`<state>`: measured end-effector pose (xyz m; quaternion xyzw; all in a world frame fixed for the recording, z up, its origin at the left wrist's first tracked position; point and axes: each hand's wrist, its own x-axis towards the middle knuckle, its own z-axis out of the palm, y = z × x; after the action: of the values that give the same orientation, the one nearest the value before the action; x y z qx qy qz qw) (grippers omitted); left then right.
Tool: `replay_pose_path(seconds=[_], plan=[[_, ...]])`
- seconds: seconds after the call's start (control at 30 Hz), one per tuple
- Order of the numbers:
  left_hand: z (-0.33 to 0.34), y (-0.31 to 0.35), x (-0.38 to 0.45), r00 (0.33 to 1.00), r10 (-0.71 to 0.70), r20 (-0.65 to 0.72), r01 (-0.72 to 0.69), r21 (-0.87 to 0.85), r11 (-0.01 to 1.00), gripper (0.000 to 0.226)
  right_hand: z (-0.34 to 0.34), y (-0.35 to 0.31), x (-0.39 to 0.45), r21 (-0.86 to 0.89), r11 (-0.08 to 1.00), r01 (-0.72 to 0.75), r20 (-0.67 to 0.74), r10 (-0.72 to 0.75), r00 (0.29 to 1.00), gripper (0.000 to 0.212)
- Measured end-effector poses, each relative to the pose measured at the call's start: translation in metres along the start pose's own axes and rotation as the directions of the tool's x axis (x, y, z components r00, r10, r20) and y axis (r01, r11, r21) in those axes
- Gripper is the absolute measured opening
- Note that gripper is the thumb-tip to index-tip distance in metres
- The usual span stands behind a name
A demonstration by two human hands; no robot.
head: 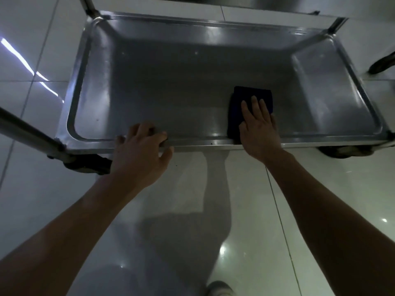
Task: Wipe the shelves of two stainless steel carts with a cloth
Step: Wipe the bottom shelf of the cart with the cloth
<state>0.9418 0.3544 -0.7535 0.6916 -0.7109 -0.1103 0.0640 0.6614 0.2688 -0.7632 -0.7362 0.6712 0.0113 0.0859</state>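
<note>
While my fingers [255,103] lie spread and flat across a folded dark blue cloth [250,97], my right hand [258,127] presses it onto the bottom shelf [181,88] of a stainless steel cart [85,67], near the front edge and right of centre. Nothing is pinched; the palm and the open fingers simply bear down on the fabric, whose near end reaches the shelf's raised front rim [203,143]. My left hand [142,150] curls over that same rim further left, fingertips hooked inside the lip and thumb out toward the floor, gripping the edge. Both forearms are bare and reach in from the bottom of the view. The shelf is a shallow tray with rounded corners, dull grey in the middle and shiny along its sides. Upright posts rise at its corners, and a dark caster [85,165] shows under the front left corner. Glossy white floor tiles [320,210] surround the cart, and the toe of a light shoe [220,288] shows at the bottom edge.
</note>
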Motion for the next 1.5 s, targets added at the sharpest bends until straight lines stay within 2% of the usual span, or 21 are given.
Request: replay_pose_path(seconds=[0.17, 0.27, 0.33, 0.4, 0.47, 0.67, 0.8, 0.9, 1.03, 1.1, 1.2, 1.3, 1.37, 1.5], plan=[[-0.016, -0.020, 0.001, 0.997, 0.070, 0.011, -0.070, -0.029, 0.997, 0.046, 0.007, -0.041, 0.011, 0.016, 0.997, 0.069, 0.002, -0.069, 0.998, 0.059], [-0.033, -0.059, -0.003, 0.989, 0.053, -0.139, -0.048, 0.037, 0.998, 0.037, 0.012, -0.073, 0.020, 0.050, 0.992, 0.114, -0.006, -0.114, 0.993, 0.056], [-0.042, -0.086, -0.008, 0.984, -0.004, -0.177, 0.023, 0.106, 0.994, 0.031, 0.016, -0.102, 0.026, 0.095, 0.984, 0.150, -0.005, -0.150, 0.989, 0.054], [-0.044, -0.101, -0.015, 0.991, -0.042, -0.124, 0.062, 0.163, 0.985, 0.027, 0.020, -0.135, 0.032, 0.133, 0.973, 0.188, 0.000, -0.190, 0.982, 0.052], [-0.040, -0.108, -0.022, 0.996, -0.017, -0.087, 0.037, 0.237, 0.971, 0.025, 0.023, -0.170, 0.038, 0.151, 0.959, 0.239, 0.002, -0.242, 0.970, 0.052], [-0.028, -0.116, -0.041, 0.991, -0.007, -0.133, 0.034, 0.208, 0.977, 0.037, 0.035, -0.275, 0.056, 0.176, 0.892, 0.416, 0.040, -0.429, 0.902, 0.053], [-0.028, -0.120, -0.044, 0.996, -0.023, -0.088, 0.040, 0.195, 0.980, 0.048, 0.037, -0.340, 0.071, 0.224, 0.836, 0.500, 0.112, -0.532, 0.839, 0.054], [-0.030, -0.124, -0.045, 0.997, -0.046, -0.063, 0.057, 0.181, 0.982, 0.055, 0.038, -0.360, 0.080, 0.230, 0.812, 0.537, 0.122, -0.571, 0.812, 0.054], [-0.032, -0.127, -0.048, 0.997, -0.051, -0.066, 0.064, 0.227, 0.972, 0.051, 0.040, -0.352, 0.086, 0.207, 0.776, 0.595, 0.108, -0.623, 0.775, 0.055], [-0.031, -0.126, -0.047, 0.995, -0.068, -0.067, 0.081, 0.223, 0.971, 0.047, 0.040, -0.336, 0.088, 0.205, 0.779, 0.593, 0.092, -0.619, 0.780, 0.055], [-0.036, -0.120, -0.041, 0.989, -0.132, -0.064, 0.140, 0.150, 0.979, 0.037, 0.038, -0.286, 0.093, 0.207, 0.830, 0.517, 0.066, -0.539, 0.839, 0.054], [-0.040, -0.109, -0.025, 0.976, -0.214, -0.051, 0.217, 0.065, 0.974, 0.031, 0.028, -0.211, 0.102, 0.202, 0.905, 0.374, 0.058, -0.392, 0.918, 0.052], [-0.040, -0.095, -0.010, 0.985, -0.172, -0.011, 0.172, 0.037, 0.984, 0.032, 0.022, -0.164, 0.100, 0.194, 0.941, 0.276, 0.064, -0.292, 0.954, 0.052], [-0.027, -0.037, 0.021, 0.999, 0.023, 0.039, -0.024, 0.013, 1.000, 0.033, 0.014, -0.086, 0.079, 0.120, 0.975, 0.185, 0.009, -0.188, 0.982, 0.052]])
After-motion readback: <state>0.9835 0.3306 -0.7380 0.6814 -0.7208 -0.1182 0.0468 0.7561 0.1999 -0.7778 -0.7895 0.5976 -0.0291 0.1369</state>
